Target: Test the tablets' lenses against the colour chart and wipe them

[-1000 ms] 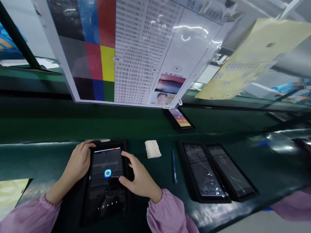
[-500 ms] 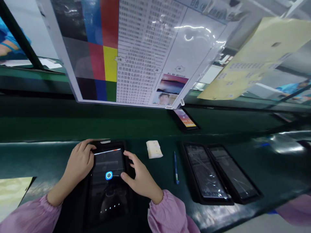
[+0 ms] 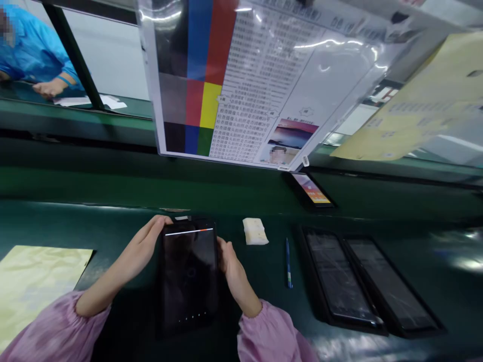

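Note:
A black tablet (image 3: pixel 190 291) lies between my hands, tilted a little, its screen dark with a thin white-and-orange line across the top and a row of small dots low down. My left hand (image 3: pixel 147 246) is closed on its upper left edge, the fingertips at the top corner. On the right edge my right hand (image 3: pixel 232 266) grips the tablet too, its fingers partly hidden behind the side. Close to the right hand are a folded white cloth or pad (image 3: pixel 255 232) and a blue pen (image 3: pixel 289 264).
Two dark tablets (image 3: pixel 339 276) lie side by side at the right. A smaller lit device (image 3: pixel 312 190) rests on the raised ledge. Above hangs a printed test chart (image 3: pixel 260 85), beside a yellow sheet (image 3: pixel 411 100). Yellow paper (image 3: pixel 41 281) lies left. Across sits a person in blue (image 3: pixel 41 45).
My right hand has moved from over the screen to the tablet's right edge. The blue round icon has faded from the screen. The view has swung left.

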Demonstrator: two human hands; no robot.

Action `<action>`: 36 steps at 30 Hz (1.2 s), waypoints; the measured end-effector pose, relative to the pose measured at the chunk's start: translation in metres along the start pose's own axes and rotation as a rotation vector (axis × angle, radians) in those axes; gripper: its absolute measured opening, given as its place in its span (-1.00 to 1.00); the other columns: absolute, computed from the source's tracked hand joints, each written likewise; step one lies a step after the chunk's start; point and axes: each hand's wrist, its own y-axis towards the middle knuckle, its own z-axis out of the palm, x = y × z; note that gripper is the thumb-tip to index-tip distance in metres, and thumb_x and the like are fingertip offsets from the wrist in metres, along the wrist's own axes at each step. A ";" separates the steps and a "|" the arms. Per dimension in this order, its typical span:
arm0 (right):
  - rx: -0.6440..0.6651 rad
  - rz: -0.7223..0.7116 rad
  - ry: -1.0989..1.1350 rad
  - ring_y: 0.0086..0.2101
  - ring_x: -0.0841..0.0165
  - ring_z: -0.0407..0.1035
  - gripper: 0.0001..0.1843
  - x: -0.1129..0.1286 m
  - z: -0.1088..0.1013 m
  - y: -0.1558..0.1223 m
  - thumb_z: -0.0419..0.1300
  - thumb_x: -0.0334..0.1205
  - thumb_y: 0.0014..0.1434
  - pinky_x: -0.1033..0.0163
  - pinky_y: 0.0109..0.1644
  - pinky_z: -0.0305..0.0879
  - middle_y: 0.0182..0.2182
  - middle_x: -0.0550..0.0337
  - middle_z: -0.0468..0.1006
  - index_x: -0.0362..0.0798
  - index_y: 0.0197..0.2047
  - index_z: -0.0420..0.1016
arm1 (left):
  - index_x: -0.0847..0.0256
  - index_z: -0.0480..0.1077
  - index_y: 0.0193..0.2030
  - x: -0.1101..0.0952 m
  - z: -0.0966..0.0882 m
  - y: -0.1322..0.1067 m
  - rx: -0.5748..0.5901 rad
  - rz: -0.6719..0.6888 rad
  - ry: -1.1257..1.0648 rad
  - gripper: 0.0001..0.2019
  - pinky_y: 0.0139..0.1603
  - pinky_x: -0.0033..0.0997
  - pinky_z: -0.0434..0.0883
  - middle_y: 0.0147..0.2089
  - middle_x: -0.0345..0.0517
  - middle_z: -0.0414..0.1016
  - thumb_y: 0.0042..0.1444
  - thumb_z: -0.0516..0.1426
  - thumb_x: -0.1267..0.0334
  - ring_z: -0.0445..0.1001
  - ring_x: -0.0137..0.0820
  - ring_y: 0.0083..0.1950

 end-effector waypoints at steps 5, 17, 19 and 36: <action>-0.157 0.050 -0.088 0.45 0.10 0.05 -0.14 -0.023 0.006 -0.026 0.13 0.50 0.30 -0.11 0.61 -0.23 0.40 0.07 0.30 0.02 0.36 0.44 | 0.00 0.46 0.07 -0.017 -0.004 -0.017 0.045 -0.014 -0.101 -0.47 0.30 -0.26 0.43 0.18 -0.14 0.52 0.36 -0.07 -0.32 0.31 -0.15 0.43; -0.502 -0.286 0.166 0.35 0.02 0.26 -0.25 0.053 0.028 0.005 0.40 0.36 0.14 -0.10 0.51 0.11 0.26 0.08 0.50 0.01 0.19 0.59 | -0.05 -0.06 0.54 -0.085 -0.017 -0.046 0.265 0.122 -0.158 -0.35 0.48 -0.13 0.30 0.57 -0.04 0.12 0.44 -0.03 -0.20 0.11 -0.14 0.58; -0.510 -0.520 0.116 0.39 0.06 0.19 -0.36 0.094 0.035 0.012 0.31 0.30 0.28 -0.10 0.54 0.04 0.27 0.13 0.49 0.03 0.22 0.57 | -0.03 -0.24 0.58 -0.095 -0.013 -0.049 0.229 0.320 -0.034 -0.27 0.35 -0.14 0.46 0.55 0.08 0.15 0.44 0.03 -0.09 0.23 -0.09 0.53; -0.109 -0.937 -0.068 0.19 0.20 0.42 -0.36 0.144 0.066 0.000 0.33 -0.12 0.39 0.09 0.28 0.46 0.23 0.21 0.46 0.30 0.44 0.27 | 0.13 -0.40 0.59 -0.097 -0.021 -0.048 0.109 0.717 0.110 -0.07 0.02 -0.30 0.66 0.18 0.09 0.56 0.32 0.18 0.21 0.64 -0.24 0.13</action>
